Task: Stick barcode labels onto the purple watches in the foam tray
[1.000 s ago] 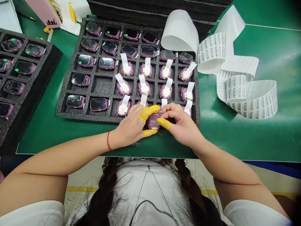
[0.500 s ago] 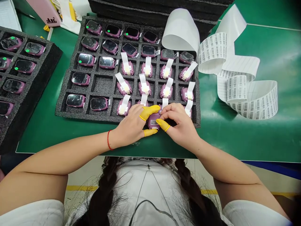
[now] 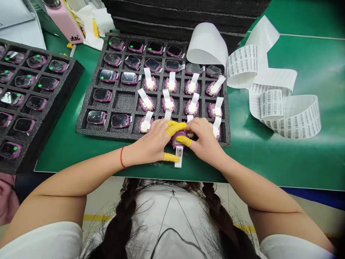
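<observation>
Both hands meet at the front edge of a black foam tray (image 3: 122, 101), closed on one purple watch body (image 3: 177, 138). My left hand (image 3: 155, 142) grips it with yellow finger cots on thumb and forefinger. My right hand (image 3: 205, 140) pinches it from the right, also with a yellow cot. A white barcode label strip (image 3: 178, 157) hangs from the watch toward me. The tray's cells hold purple watch bodies: those on the left lie screen up, those on the right carry white label strips.
A second foam tray (image 3: 58, 86) of watches lies at the left. A long curled strip of barcode label backing (image 3: 272, 102) lies on the green mat at the right. Stacked black foam trays (image 3: 188, 14) stand behind. A pink box (image 3: 64, 21) sits at the back left.
A white label strip now hangs below the held watch, where none showed before. The view has shifted right and down a little; both hands stay on the watch.
</observation>
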A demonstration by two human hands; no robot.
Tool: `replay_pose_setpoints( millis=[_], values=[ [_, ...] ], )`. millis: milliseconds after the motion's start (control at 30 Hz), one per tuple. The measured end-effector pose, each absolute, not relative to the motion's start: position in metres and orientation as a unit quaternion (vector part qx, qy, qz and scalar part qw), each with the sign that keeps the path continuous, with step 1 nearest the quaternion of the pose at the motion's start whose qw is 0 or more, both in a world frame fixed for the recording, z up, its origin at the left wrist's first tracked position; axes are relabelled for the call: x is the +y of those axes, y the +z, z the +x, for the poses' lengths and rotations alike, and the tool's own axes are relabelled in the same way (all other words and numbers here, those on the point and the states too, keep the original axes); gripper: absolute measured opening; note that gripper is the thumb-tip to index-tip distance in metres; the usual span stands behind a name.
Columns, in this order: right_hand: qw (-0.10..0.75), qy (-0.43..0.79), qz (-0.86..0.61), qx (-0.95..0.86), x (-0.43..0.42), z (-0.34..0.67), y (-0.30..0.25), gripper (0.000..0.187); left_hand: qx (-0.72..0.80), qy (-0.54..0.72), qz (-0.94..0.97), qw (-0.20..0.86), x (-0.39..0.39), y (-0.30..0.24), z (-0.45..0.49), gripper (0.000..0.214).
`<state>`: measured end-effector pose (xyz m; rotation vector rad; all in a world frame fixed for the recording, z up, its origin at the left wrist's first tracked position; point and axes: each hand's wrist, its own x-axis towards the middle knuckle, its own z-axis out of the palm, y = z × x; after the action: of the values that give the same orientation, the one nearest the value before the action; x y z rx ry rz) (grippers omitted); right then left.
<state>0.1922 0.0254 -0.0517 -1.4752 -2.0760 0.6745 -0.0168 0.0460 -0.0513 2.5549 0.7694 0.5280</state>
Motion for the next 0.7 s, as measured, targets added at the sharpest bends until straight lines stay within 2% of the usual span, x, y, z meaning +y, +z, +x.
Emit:
replay_pose_setpoints(
  millis=[333,467,600,700],
  values=[
    [0.269,0.237,-0.542,-0.76,0.028,0.193,-0.055,0.021,0.302,0.137,0.93,0.159,0.047,-0.05,-0.015,0.064],
    [0.278,0.237,-0.528,-0.767,0.03,0.195,-0.057,0.021,0.315,0.131,0.925,0.169,0.048,-0.05,-0.013,0.066],
    [0.299,0.255,-0.518,-0.76,0.031,0.199,-0.056,0.025,0.351,0.157,0.905,0.184,0.041,-0.048,-0.003,0.05],
    [0.349,0.292,-0.525,-0.719,0.034,0.204,-0.056,0.03,0.343,0.19,0.885,0.25,0.039,-0.047,0.002,0.045]
  ],
)
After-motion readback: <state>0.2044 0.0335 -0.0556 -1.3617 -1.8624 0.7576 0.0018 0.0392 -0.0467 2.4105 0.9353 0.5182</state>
